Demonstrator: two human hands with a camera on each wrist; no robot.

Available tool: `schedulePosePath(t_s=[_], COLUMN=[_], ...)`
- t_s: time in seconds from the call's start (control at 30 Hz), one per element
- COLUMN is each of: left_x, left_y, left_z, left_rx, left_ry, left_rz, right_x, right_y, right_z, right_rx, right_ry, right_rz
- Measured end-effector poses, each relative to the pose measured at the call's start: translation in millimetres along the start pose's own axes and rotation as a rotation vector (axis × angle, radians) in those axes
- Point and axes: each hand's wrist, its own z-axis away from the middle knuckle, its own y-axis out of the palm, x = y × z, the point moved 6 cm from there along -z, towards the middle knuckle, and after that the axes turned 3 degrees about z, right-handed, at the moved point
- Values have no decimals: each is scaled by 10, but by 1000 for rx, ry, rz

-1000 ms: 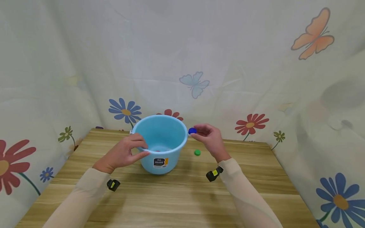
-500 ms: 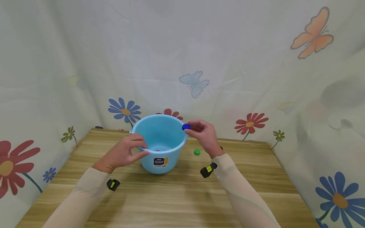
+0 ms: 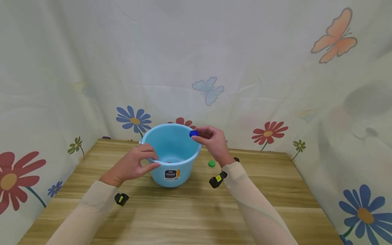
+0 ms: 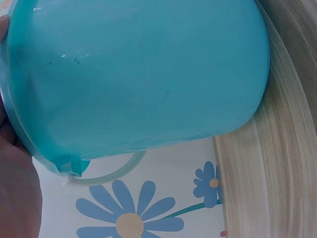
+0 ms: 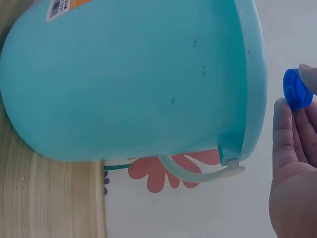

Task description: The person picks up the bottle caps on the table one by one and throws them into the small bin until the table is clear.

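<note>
A light blue plastic bucket (image 3: 172,175) stands upright on the wooden table. My left hand (image 3: 133,163) grips its near-left rim, thumb outside and fingers over the edge. Between thumb and fingertips my right hand (image 3: 215,142) pinches a blue bottle cap (image 3: 193,133), held at the bucket's right rim in the head view. The right wrist view shows the blue cap (image 5: 297,89) on edge, its hollow side visible, just beyond the rim. On the table right of the bucket lies a green bottle cap (image 3: 211,163). A bit of red shows at the bucket's bottom, mostly hidden.
The wooden table (image 3: 171,217) reaches back to a pale curtain (image 3: 183,61) printed with flowers and butterflies, which also hangs at both sides. The bucket's white handle (image 5: 198,174) hangs down on its far side.
My right hand has carried the blue bottle cap leftward and slightly up, from beside the bucket to its right rim. The left hand has stayed on the rim; the green cap has not moved.
</note>
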Motion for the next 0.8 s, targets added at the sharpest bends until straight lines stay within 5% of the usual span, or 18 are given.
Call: schedulePosePath(t_s=[0.8], left_x=[-16], left_y=[10], left_z=[11], left_rx=[-5], left_ry=[9], left_rz=[-6], right_x=[31], right_y=[207], right_z=[-54], right_rx=[10], right_ry=[8], right_rz=[-7])
